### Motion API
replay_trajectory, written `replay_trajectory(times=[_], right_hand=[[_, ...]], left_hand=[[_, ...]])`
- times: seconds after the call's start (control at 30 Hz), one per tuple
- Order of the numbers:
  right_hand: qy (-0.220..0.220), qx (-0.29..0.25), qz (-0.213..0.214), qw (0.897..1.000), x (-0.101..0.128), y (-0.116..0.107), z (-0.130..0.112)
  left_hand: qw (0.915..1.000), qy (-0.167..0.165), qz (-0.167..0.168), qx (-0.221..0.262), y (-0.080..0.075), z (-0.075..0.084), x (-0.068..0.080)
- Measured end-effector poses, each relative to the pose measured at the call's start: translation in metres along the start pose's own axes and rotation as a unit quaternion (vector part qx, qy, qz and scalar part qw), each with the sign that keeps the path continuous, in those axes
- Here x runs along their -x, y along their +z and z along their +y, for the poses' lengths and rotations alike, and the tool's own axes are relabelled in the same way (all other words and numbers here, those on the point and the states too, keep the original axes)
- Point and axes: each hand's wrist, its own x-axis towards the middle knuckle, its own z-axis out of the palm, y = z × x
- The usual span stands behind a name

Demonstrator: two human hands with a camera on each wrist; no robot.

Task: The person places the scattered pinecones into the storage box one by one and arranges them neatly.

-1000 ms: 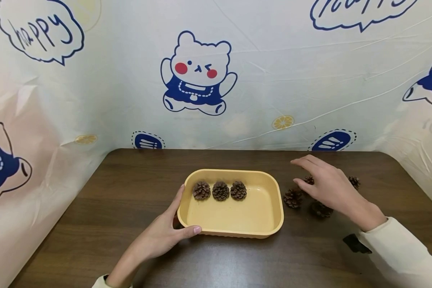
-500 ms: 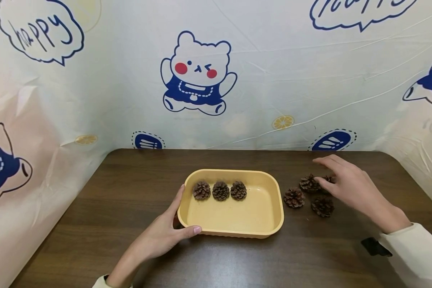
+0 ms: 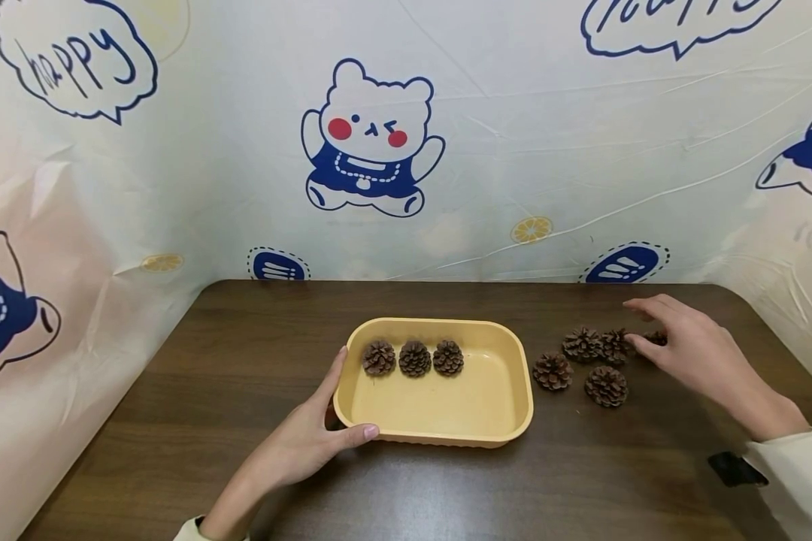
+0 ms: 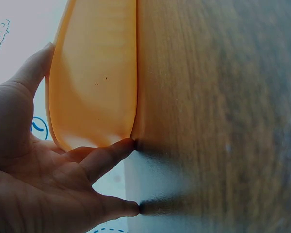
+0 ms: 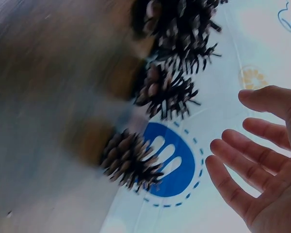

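A yellow rectangular plastic tray (image 3: 440,409) sits on the wooden table with three pine cones (image 3: 415,359) in a row along its far side. My left hand (image 3: 304,436) holds the tray's near left corner, thumb on the front rim and fingers along the left end. In the left wrist view, fingertips (image 4: 128,145) meet the tray's lower edge. On the right, several loose pine cones (image 3: 607,386) lie on the table. My right hand (image 3: 697,349) hovers over the rightmost pine cone (image 5: 128,160), partly hiding it in the head view. Its fingers are spread and hold nothing.
The brown wooden table (image 3: 210,391) ends at a pale printed cloth backdrop (image 3: 501,150) behind and at both sides. One loose pine cone (image 3: 552,372) lies close beside the tray's right wall. A dark strap piece (image 3: 737,469) hangs at the right sleeve.
My right hand has moved rightward over the loose pine cones, uncovering those nearer the tray. The left hand, the tray and the cones inside it stay where they were.
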Motion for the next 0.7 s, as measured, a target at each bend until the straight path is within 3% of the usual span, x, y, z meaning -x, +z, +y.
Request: replay_trajectory(times=[0.7], right_hand=[[0.042,-0.01,-0.016,0.999,0.008,0.006,0.032]], left_hand=[[1.0,0.0,0.0,-0.003,0.0,0.0,0.001]])
